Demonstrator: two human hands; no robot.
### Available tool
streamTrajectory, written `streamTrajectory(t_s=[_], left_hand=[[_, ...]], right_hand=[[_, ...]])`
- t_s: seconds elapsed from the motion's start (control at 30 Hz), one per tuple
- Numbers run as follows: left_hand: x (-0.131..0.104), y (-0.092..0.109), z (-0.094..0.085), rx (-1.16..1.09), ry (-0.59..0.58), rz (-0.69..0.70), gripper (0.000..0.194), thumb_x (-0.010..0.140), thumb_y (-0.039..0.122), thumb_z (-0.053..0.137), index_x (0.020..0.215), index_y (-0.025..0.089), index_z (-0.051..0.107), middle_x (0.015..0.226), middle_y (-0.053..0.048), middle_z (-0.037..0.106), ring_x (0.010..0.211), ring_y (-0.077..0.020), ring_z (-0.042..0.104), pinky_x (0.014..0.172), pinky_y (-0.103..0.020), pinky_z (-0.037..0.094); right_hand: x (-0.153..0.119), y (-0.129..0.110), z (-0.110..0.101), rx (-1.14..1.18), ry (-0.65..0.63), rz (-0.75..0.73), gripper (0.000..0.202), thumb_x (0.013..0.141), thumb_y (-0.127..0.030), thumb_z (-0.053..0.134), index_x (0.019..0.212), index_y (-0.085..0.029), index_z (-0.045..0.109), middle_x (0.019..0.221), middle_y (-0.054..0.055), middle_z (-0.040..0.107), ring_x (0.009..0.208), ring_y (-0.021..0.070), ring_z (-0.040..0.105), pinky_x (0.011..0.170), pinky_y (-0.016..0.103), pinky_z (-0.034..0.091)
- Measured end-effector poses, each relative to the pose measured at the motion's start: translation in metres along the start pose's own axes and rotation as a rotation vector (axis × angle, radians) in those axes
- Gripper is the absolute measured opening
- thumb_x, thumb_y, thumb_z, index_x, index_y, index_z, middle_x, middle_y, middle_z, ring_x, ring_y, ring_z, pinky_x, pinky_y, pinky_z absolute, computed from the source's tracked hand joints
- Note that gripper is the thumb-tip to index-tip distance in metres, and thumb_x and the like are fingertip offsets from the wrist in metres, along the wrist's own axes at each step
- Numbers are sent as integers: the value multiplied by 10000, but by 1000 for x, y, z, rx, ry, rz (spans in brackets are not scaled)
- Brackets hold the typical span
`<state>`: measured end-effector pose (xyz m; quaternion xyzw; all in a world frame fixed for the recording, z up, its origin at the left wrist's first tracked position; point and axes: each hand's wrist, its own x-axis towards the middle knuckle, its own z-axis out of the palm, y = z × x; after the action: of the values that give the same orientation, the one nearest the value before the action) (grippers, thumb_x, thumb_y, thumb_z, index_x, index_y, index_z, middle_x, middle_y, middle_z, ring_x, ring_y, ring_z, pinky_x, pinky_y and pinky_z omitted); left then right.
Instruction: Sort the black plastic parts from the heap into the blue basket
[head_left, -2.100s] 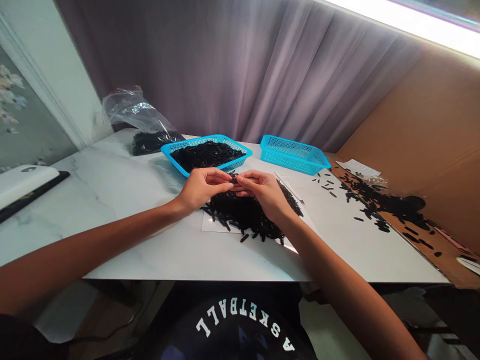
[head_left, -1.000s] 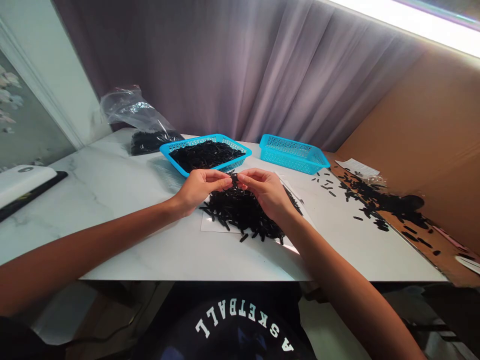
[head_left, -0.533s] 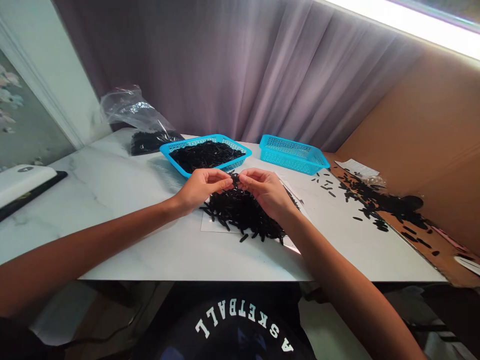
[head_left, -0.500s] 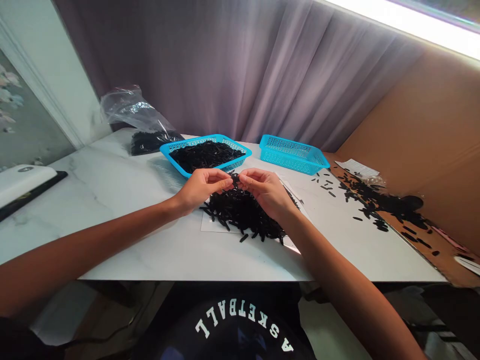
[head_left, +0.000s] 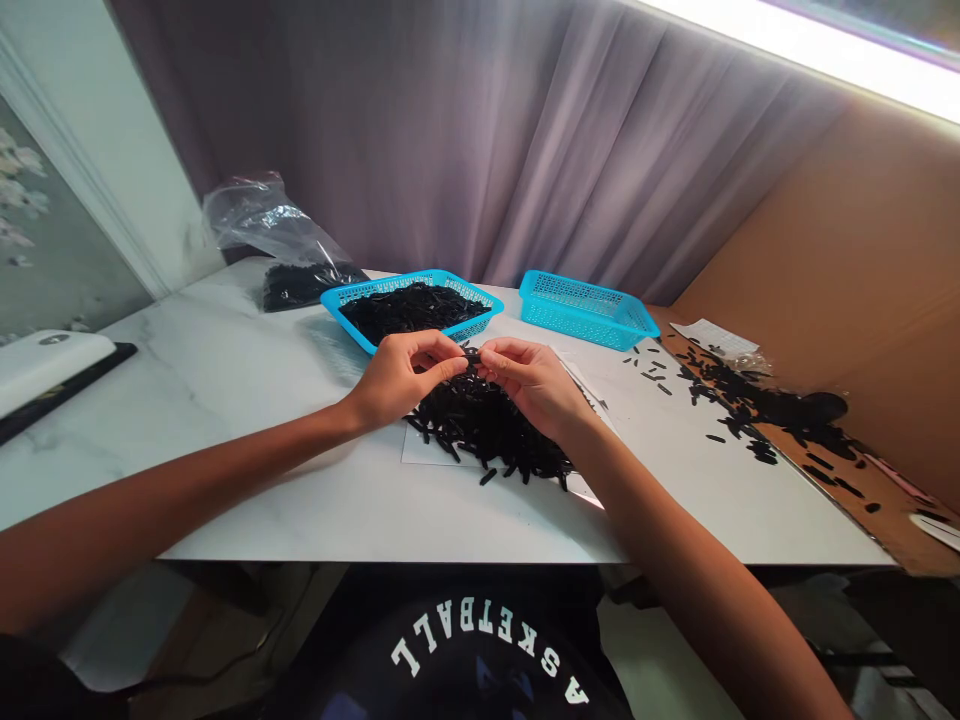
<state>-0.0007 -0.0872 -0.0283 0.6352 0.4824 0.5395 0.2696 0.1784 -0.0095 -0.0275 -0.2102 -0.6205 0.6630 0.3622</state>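
Between the fingertips of my left hand (head_left: 409, 375) and my right hand (head_left: 532, 380) is a small, narrow black piece (head_left: 471, 357), pinched at both ends. Its exact kind is too small to make out. Both hands are closed, thumb against fingers, above a loose pile of small black elongated pieces (head_left: 487, 425). That pile lies on white paper (head_left: 420, 448) on the table, and my right hand and wrist cover part of it. Just behind my left hand stands a blue plastic basket (head_left: 352, 325) heaped with similar black pieces.
A second blue basket (head_left: 585, 325) stands at the back right. A clear plastic bag (head_left: 262, 220) holding black pieces lies at the back left. Scattered black pieces (head_left: 739, 400) spread over brown cardboard (head_left: 817, 350) at the right. A white device (head_left: 52, 365) sits at the left edge.
My left hand has shifted very slightly, and the black piece between my fingertips now shows as a level strip. The baskets and the pile have stayed where they were.
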Motion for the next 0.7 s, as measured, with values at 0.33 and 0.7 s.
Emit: streamTrajectory(t_s=[0.33,0.7], left_hand=[[3,-6,-23,785,-76,691,189,944,238,546,910,216,731,858,-79,739,854,-223,666,812,-392,521],[4,6,-29,782,-258,618,289,982,233,472,990,253,760,856,-90,735,876,-241,698,790,-433,570]], right_hand=[[-2,1,5,88,-35,27,215,704,-342,856,778,-183,731,748,0,637,720,119,547,735,281,437],[-1,2,2,77,-11,6,171,693,-296,855,778,-182,758,770,7,674,745,122,597,782,285,478]])
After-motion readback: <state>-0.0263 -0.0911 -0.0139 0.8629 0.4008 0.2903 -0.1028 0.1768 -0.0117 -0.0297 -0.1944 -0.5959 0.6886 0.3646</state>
